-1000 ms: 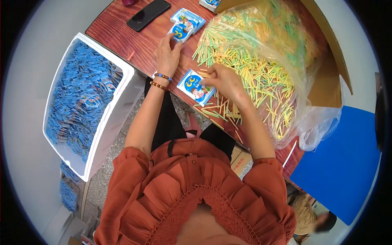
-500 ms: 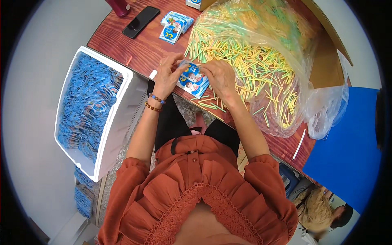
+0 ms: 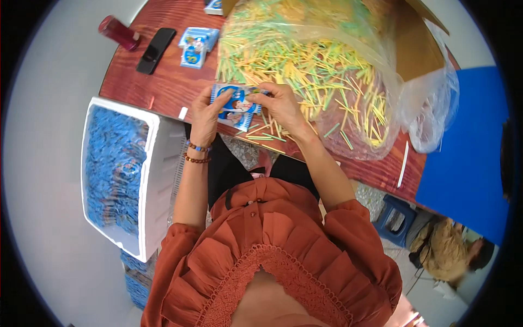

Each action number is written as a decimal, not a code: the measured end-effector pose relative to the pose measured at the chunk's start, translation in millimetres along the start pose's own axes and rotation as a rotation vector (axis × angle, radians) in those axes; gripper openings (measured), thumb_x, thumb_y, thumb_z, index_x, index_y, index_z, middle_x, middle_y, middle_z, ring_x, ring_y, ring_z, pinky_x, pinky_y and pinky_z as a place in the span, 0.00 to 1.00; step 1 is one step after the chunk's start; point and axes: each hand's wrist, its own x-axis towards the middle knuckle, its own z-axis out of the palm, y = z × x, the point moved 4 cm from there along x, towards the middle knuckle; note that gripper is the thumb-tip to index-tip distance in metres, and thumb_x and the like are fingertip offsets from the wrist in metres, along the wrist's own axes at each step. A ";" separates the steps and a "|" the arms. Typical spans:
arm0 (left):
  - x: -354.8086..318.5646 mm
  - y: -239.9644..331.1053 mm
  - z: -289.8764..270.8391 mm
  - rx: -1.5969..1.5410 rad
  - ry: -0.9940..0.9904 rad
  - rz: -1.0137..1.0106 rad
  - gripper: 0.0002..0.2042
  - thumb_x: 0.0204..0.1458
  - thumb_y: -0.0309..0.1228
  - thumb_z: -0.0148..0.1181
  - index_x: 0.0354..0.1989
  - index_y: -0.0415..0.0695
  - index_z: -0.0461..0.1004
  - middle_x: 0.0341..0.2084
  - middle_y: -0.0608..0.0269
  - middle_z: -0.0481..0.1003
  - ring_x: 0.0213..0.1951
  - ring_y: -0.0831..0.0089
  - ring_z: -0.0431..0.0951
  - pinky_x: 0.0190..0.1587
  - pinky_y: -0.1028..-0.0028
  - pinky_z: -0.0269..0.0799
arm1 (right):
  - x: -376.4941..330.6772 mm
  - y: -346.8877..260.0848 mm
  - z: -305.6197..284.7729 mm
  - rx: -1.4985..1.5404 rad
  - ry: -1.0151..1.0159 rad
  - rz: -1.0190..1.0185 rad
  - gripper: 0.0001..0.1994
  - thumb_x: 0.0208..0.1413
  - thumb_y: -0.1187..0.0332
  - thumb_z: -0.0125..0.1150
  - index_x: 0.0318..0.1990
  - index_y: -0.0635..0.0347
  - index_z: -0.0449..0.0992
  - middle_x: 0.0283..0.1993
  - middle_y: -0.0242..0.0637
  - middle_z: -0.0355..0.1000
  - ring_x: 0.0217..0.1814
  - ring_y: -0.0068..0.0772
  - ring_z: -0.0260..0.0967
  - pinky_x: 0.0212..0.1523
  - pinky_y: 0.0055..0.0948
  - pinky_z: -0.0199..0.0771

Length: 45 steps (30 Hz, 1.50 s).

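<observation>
Holding a small blue packet (image 3: 235, 99) over the near edge of the tabletop (image 3: 163, 82).
Sitting beside a white bin (image 3: 158, 163) of blue packets, facing a clear bag of yellow and green sticks (image 3: 327, 71) at the far edge; pinching the packet, left hand (image 3: 204, 114) closed on its left end, right hand (image 3: 280, 103) closed on its right end.
</observation>
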 end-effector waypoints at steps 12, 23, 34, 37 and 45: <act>-18.8 -27.8 28.9 -0.072 0.056 -0.041 0.05 0.54 0.25 0.61 0.38 0.39 0.76 0.31 0.65 0.79 0.29 0.85 0.76 0.29 0.84 0.72 | -25.7 14.3 -17.6 0.038 0.109 -0.127 0.05 0.52 0.72 0.64 0.29 0.65 0.78 0.23 0.21 0.67 0.25 0.10 0.56 0.24 0.17 0.54; -21.5 -34.4 24.1 -0.047 0.147 -0.085 0.04 0.52 0.23 0.63 0.35 0.38 0.76 0.30 0.64 0.79 0.28 0.81 0.77 0.29 0.81 0.74 | -22.7 35.2 -21.9 0.100 0.090 -0.048 0.05 0.55 0.73 0.62 0.34 0.67 0.79 0.26 0.24 0.72 0.27 0.09 0.62 0.26 0.14 0.61; -18.3 -39.8 25.5 -0.154 0.180 -0.077 0.04 0.53 0.24 0.61 0.36 0.39 0.76 0.29 0.66 0.78 0.30 0.84 0.76 0.32 0.82 0.71 | -21.7 29.1 -24.7 0.157 0.084 -0.080 0.07 0.57 0.68 0.61 0.34 0.64 0.79 0.25 0.22 0.71 0.25 0.08 0.61 0.24 0.13 0.58; -16.8 -41.8 24.6 -0.189 0.199 -0.081 0.04 0.55 0.28 0.60 0.34 0.40 0.77 0.29 0.67 0.78 0.28 0.83 0.75 0.30 0.81 0.71 | -28.0 19.8 -26.4 0.072 0.093 -0.028 0.08 0.59 0.68 0.57 0.36 0.63 0.78 0.25 0.22 0.71 0.27 0.11 0.64 0.25 0.12 0.60; -14.0 -39.6 29.1 -0.226 0.172 -0.155 0.09 0.59 0.35 0.56 0.33 0.42 0.77 0.28 0.66 0.77 0.26 0.79 0.75 0.28 0.78 0.73 | -40.0 -25.3 -38.3 -0.255 0.105 -0.462 0.13 0.50 0.71 0.63 0.44 0.57 0.76 0.53 0.37 0.66 0.54 0.31 0.64 0.53 0.30 0.64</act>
